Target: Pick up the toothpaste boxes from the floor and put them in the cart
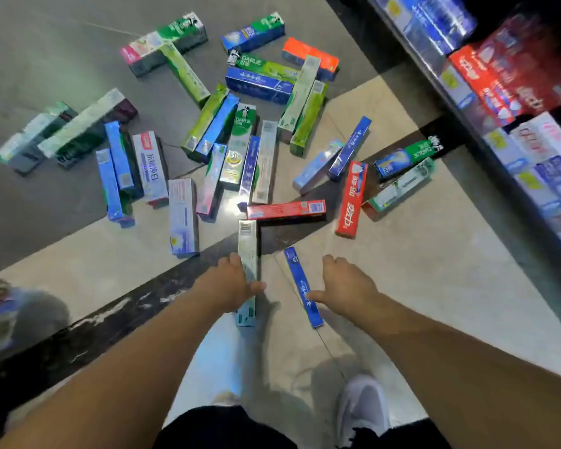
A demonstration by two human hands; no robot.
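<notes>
shelf boxes (506, 79): blurred | left-edge object (0, 319): blurred, cropped
</notes>
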